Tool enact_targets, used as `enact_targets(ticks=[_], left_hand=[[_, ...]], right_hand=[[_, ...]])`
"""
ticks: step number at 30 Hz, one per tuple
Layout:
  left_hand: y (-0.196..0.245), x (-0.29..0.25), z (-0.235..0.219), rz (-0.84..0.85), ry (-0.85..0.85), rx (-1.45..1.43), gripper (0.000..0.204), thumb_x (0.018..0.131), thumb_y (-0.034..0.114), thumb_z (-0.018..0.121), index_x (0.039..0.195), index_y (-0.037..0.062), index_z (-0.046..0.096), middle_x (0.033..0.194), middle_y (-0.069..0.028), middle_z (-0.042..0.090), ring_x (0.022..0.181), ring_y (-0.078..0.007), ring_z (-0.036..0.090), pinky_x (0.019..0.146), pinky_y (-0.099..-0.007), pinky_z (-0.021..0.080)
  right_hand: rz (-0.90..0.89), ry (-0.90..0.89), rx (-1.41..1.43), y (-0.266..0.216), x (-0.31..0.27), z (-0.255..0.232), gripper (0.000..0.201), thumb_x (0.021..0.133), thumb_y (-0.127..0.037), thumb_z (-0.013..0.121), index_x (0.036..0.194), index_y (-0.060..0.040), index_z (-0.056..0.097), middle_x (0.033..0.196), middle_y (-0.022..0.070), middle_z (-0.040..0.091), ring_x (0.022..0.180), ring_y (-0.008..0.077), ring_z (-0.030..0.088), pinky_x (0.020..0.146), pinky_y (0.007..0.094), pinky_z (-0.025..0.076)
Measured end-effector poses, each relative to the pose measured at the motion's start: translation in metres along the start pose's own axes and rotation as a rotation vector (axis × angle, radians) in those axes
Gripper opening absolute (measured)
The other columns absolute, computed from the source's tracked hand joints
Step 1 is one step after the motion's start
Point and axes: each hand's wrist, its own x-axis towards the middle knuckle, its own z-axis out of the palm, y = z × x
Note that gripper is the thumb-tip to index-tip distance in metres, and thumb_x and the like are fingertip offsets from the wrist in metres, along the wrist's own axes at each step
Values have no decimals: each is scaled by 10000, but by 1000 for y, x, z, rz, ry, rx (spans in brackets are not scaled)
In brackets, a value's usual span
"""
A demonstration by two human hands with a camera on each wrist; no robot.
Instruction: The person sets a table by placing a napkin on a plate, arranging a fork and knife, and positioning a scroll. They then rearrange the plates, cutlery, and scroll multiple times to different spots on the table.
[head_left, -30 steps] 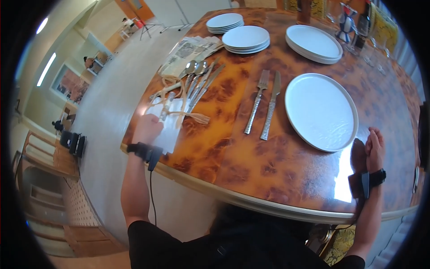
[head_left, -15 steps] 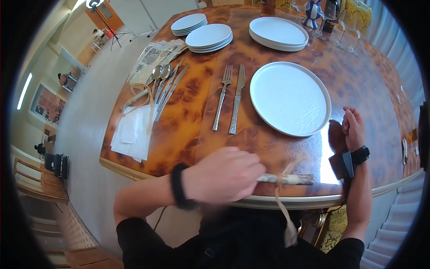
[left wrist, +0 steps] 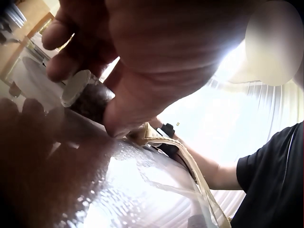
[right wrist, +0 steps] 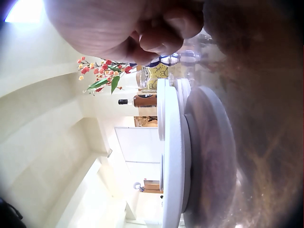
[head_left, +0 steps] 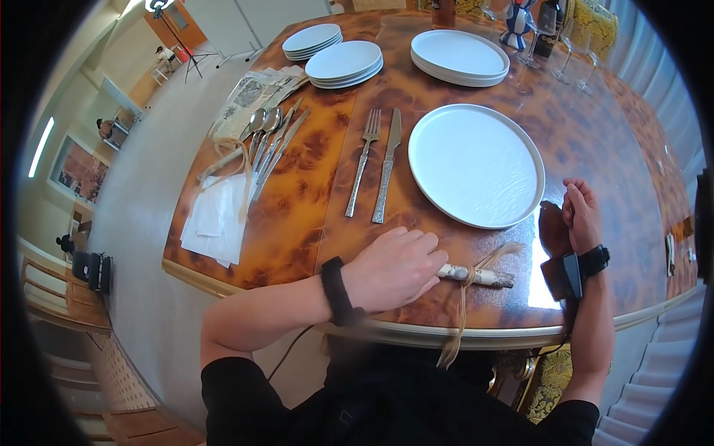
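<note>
My left hand (head_left: 394, 269) grips one end of a rolled printed napkin (head_left: 487, 277), low over the table's near edge. A raffia tie (head_left: 469, 276) is knotted round the roll, its loose end hanging past the edge. In the left wrist view, the roll's pale round end (left wrist: 77, 88) pokes out between thumb and fingers. A large white plate (head_left: 476, 165) lies just beyond the roll. My right hand (head_left: 582, 212) rests on the table right of that plate, fingers loosely curled and holding nothing. Left of the plate, a fork (head_left: 362, 163) and a knife (head_left: 387, 165) lie side by side.
At the left are white napkins (head_left: 216, 223), another raffia tie (head_left: 245, 186), spoons (head_left: 272, 119) and folded printed napkins (head_left: 253, 97). Stacked small plates (head_left: 344, 61) and large plates (head_left: 460, 56) stand farther back. Stemmed glasses (head_left: 567, 56) and a dark bottle (head_left: 548, 26) stand back right.
My left hand has come from the pile at the left to the table's front, bringing the tied roll, and has since shifted slightly away from the edge. The right hand stays in place.
</note>
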Motion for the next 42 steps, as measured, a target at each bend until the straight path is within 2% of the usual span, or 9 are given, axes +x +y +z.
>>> enact_targets(ticks=[9, 11, 14, 22, 24, 25, 28, 38, 42], left_hand=[[-2, -1, -37, -132, 78, -27, 503, 684, 257, 704, 1065, -1, 502, 888, -111, 503, 822, -271, 502, 704, -350, 390], [-13, 1, -65, -219, 195, 54, 393, 700, 204, 689, 1001, -7, 552, 956, -135, 549, 896, -295, 521, 777, -343, 410], [-68, 12, -93, -411, 443, 153, 249, 767, 195, 612, 904, -11, 586, 912, -168, 573, 871, -322, 545, 772, -371, 433], [-291, 43, -123, -963, 539, 266, 485, 727, 275, 608, 1100, -22, 517, 1012, -208, 567, 1036, -340, 504, 926, -370, 375], [-338, 44, -117, -1021, 564, 221, 551, 752, 392, 589, 1091, -37, 518, 907, -190, 590, 612, -221, 601, 528, -324, 488], [-331, 51, -115, -1191, 550, -81, 461, 784, 404, 571, 935, -31, 547, 651, -120, 574, 412, -166, 516, 373, -314, 413], [-347, 57, -105, -1292, 422, -364, 379, 803, 371, 554, 761, -6, 551, 583, -67, 550, 385, -122, 454, 344, -276, 364], [-385, 41, -105, -1179, 616, -635, 143, 827, 202, 532, 818, 59, 524, 583, -28, 483, 381, -86, 388, 320, -242, 293], [-331, 37, -112, -997, 863, -696, 149, 853, 160, 448, 963, 65, 481, 598, -6, 449, 387, -60, 359, 316, -194, 270]], right_hand=[[7, 12, 14, -1, -1, 1, 127, 906, -139, 465, 945, -44, 540, 582, -57, 412, 455, 12, 333, 400, 146, 262], [25, 33, 19, -3, -4, 3, 121, 906, -134, 459, 941, -46, 534, 577, -59, 403, 452, 8, 327, 398, 143, 259], [35, 45, 6, -7, -3, 6, 116, 901, -133, 461, 926, -45, 535, 581, -61, 409, 454, 5, 331, 398, 141, 263], [37, 45, -71, -17, -3, 12, 97, 870, -117, 471, 874, -44, 535, 578, -50, 450, 471, 22, 388, 434, 159, 299], [60, 36, -73, -24, -4, 13, 92, 866, -110, 468, 869, -44, 533, 583, -45, 456, 478, 28, 394, 446, 166, 309], [64, 36, -75, -25, -4, 12, 92, 865, -109, 468, 870, -45, 533, 584, -44, 458, 479, 28, 395, 447, 166, 310], [91, 34, -78, -26, -3, 13, 91, 866, -111, 469, 871, -48, 533, 590, -44, 463, 489, 26, 401, 452, 169, 317], [106, 8, -95, -28, -2, 13, 100, 876, -113, 469, 876, -37, 535, 613, -47, 473, 532, 23, 417, 472, 168, 330], [108, 4, -65, -25, -2, 11, 102, 875, -108, 470, 878, -29, 534, 626, -45, 474, 552, 25, 422, 488, 173, 338]])
